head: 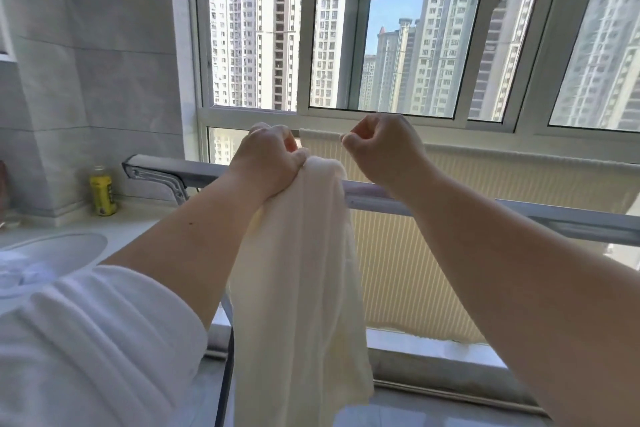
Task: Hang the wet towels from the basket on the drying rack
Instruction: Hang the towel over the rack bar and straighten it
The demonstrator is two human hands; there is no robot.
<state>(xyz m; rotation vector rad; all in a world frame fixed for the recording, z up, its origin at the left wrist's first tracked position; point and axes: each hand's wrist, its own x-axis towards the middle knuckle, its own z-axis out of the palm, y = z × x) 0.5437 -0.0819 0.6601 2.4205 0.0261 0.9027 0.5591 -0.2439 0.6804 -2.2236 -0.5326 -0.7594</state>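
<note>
Cream towel (304, 270) hangs bunched over near rail of drying rack (485, 210), centre-left, top gathered in left hand (268, 163), which grips it, prob. to stop wet cloth sliding off. Right hand (379, 149) just right of it, fingers curled, holding nothing visible; likely abt to find an edge & spread. Ribbed yellow cloth (415, 253) already hangs on far rail.

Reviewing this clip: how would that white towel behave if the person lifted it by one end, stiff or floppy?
Probably floppy: the white towel hangs in soft vertical folds from the left hand, which grips its bunched top. It likely sags and swings rather than holding shape. It may feel heavy for its size, since it hangs straight down beside the rack bar.
</note>
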